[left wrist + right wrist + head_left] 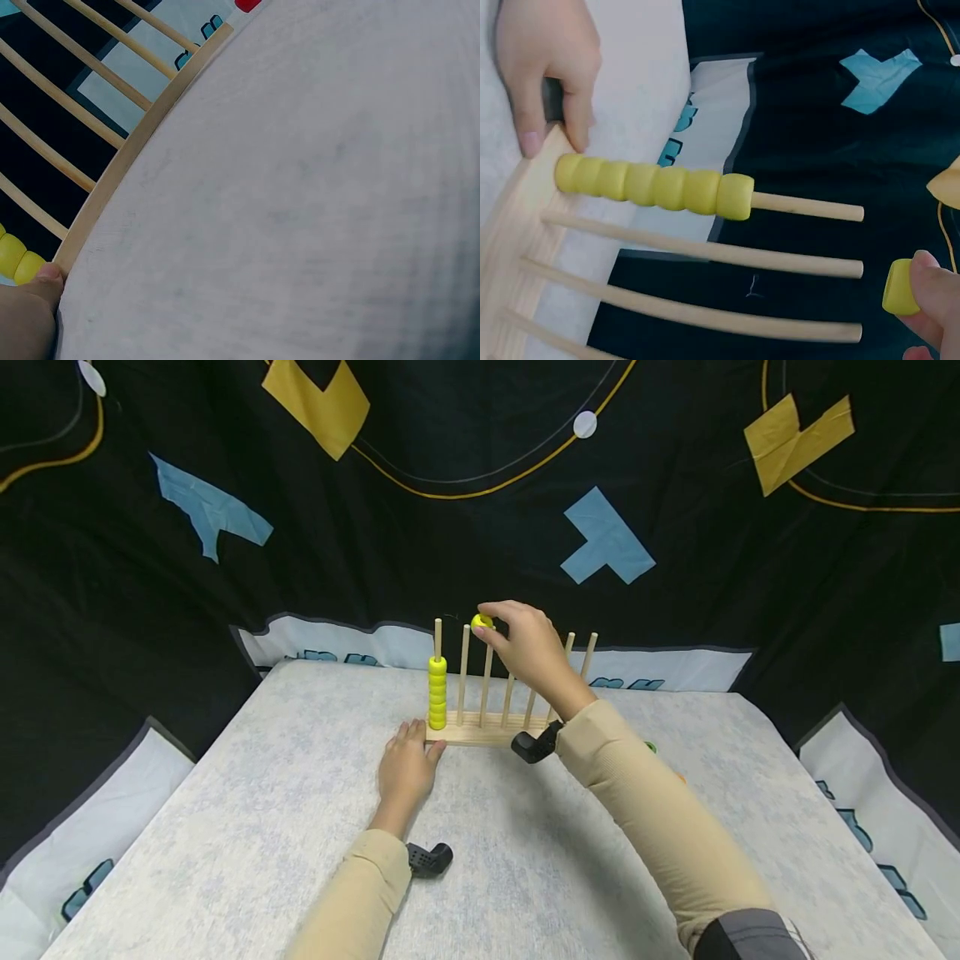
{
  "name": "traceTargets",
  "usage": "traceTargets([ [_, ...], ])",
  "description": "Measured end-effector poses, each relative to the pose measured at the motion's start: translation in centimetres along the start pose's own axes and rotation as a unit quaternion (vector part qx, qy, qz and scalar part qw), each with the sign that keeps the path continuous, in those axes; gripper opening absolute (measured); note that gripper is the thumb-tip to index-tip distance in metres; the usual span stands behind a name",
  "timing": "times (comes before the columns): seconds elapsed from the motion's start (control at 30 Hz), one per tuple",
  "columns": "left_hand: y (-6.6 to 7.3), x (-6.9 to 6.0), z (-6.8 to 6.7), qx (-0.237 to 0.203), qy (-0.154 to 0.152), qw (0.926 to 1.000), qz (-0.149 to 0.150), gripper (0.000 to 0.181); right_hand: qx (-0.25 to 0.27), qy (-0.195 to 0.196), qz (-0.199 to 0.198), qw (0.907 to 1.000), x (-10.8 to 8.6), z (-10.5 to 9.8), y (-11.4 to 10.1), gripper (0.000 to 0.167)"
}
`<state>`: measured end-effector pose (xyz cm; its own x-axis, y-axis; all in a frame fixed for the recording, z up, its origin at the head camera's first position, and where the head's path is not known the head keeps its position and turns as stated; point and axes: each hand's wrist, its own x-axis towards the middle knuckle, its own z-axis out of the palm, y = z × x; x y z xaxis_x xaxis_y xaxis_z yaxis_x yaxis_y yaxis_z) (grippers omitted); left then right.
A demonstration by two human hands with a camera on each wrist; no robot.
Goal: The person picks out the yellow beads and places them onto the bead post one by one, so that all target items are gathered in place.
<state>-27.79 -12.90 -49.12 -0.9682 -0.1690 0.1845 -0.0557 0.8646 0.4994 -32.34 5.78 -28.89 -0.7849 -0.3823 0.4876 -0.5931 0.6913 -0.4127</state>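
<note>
A wooden rack with upright pegs stands on the table, its flat base facing me. Yellow beads form a stack on the leftmost peg, whose top stays bare. My left hand grips the left end of the base, and the right wrist view shows its thumb and a finger on either side of the wood. Between thumb and fingertips, my right hand pinches one more yellow bead. That bead is just off the tips of the pegs near the stack, apart from them.
Small green and orange pieces lie on the table, mostly hidden by the right forearm. A red piece shows at the top of the left wrist view. Behind the table hangs a black cloth.
</note>
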Motion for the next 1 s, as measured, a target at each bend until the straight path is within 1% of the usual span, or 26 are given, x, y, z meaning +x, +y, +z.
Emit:
traceTargets([
  [0.13, -0.1, 0.0, 0.0, -0.003, 0.002, 1.0000, -0.003, 0.065, 0.001, -0.020, 0.020, 0.9996, 1.4, 0.9, -1.2, 0.042],
  [0.3, -0.1, -0.1, 0.0, -0.001, 0.006, 1.0000, 0.001, 0.064, 0.000, -0.033, 0.029, 0.9990, 2.5, 2.1, -2.2, 0.041],
  [0.47, 0.1, -0.2, -0.2, 0.003, 0.002, 1.0000, 0.000, 0.064, 0.002, -0.026, 0.027, 0.9993, 3.0, 3.1, -2.8, 0.042],
  [0.7, 0.2, -0.2, -0.2, 0.003, 0.001, 1.0000, -0.001, 0.063, -0.007, -0.007, 0.012, 0.9999, 3.3, 3.7, -2.9, 0.041],
  [0.87, 0.2, -0.2, -0.3, 0.006, -0.002, 1.0000, -0.004, 0.064, -0.019, -0.012, 0.017, 0.9996, 3.4, 3.9, -2.9, 0.041],
  [1.0, 0.2, -0.2, -0.3, 0.009, -0.003, 0.9999, -0.006, 0.064, -0.019, -0.015, 0.012, 0.9996, 3.5, 4.1, -2.9, 0.040],
])
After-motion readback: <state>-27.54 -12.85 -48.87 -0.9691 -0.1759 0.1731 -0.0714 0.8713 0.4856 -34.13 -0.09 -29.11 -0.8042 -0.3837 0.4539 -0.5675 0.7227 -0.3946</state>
